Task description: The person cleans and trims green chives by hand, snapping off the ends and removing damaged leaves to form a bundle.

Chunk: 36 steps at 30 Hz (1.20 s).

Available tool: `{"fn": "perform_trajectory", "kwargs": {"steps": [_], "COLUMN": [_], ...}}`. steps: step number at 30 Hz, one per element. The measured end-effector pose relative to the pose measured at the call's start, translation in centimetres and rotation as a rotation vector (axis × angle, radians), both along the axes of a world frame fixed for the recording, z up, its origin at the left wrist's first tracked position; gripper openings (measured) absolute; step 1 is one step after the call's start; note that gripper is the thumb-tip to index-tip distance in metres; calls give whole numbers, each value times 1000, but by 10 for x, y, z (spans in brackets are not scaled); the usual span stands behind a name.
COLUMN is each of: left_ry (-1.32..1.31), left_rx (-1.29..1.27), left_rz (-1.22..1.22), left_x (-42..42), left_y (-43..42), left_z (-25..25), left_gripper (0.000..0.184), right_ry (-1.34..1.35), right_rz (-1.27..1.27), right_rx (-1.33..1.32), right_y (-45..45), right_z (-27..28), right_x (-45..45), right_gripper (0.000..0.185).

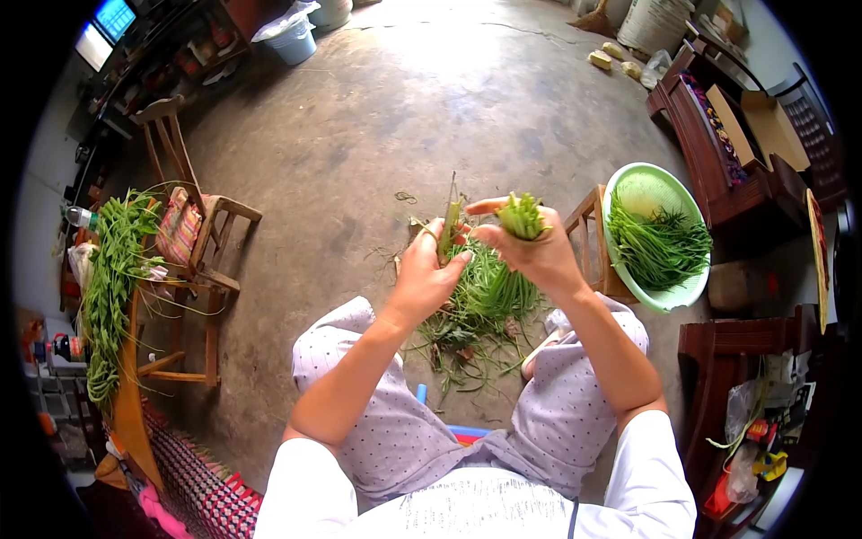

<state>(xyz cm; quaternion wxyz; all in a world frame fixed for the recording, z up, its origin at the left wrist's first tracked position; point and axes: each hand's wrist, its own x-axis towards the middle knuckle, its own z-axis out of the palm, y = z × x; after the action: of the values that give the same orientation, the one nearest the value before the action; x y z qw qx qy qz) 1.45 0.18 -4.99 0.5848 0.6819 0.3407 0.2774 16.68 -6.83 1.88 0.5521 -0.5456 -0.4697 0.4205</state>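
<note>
Your left hand (425, 276) grips a few stems (451, 229) and your right hand (536, 254) is wrapped around a bunch of greens (523, 216), both above loose greens (467, 346) on the floor (359, 135). Beside your right forearm, a pale green basin (642, 184) holding long leaves (660, 242) crowds that side. Leftward, a wooden chair (235, 206) and a leafy heap (112, 296) stand well apart from your hands.
</note>
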Motion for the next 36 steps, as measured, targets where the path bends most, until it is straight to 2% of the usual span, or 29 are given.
{"fn": "perform_trajectory", "kwargs": {"steps": [1, 2, 5, 6, 7, 9, 10, 15, 17, 21, 25, 27, 33, 36], "left_ry": [86, 87, -139, -264, -265, -410, -470, -543, -600, -687, -666, -678, -721, -682], "left_rx": [132, 131, -82, -480, -479, -849, -859, -788, -725, -797, -747, -733, -691, -672], "left_rz": [13, 10, -198, -228, -228, -148, -136, -124, 10, 148, 205, 212, 323, 269], "left_x": [2, 2, 3, 0, -3, -5, -4, -5, -9, -23, -34, -39, -47, -45], "left_y": [-2, -3, -5, -2, 1, 5, 4, 15, 22, 40, 52, 60, 76, 73], "left_z": [-1, 0, 10, 16, 23, 31, 28, 8, 8, 3, 0, -4, -13, -9], "left_gripper": [43, 43, 46, 42, 42, 33, 25, 19, 17, 17, 16, 15, 16, 16], "right_ry": [1, 11, 57, 69, 80, 118, 159, 168, 229, 319, 340, 441, 424, 406], "right_rz": [-3, -32, -61, -92, -122, -100, -46, 16, -15, -41, -71, -17, -47, -11], "right_rx": [-2, -20, -81, -111, -142, -136, -117, -87, -70, 34, 104, 222, 229, 207], "right_y": [1, 3, 5, 4, 4, 5, 5, 3, -1, -4, -10, -15, -21, -19], "right_z": [-4, -12, -15, -16, -18, -19, -17, -17, -7, -8, -4, 0, 5, 5], "right_x": [-4, -6, -4, 1, 5, 10, 10, 22, 30, 51, 74, 85, 91, 86], "right_gripper": [24, 23, 22, 22, 22, 23, 23, 23, 20, 17, 17, 18, 23, 24]}}
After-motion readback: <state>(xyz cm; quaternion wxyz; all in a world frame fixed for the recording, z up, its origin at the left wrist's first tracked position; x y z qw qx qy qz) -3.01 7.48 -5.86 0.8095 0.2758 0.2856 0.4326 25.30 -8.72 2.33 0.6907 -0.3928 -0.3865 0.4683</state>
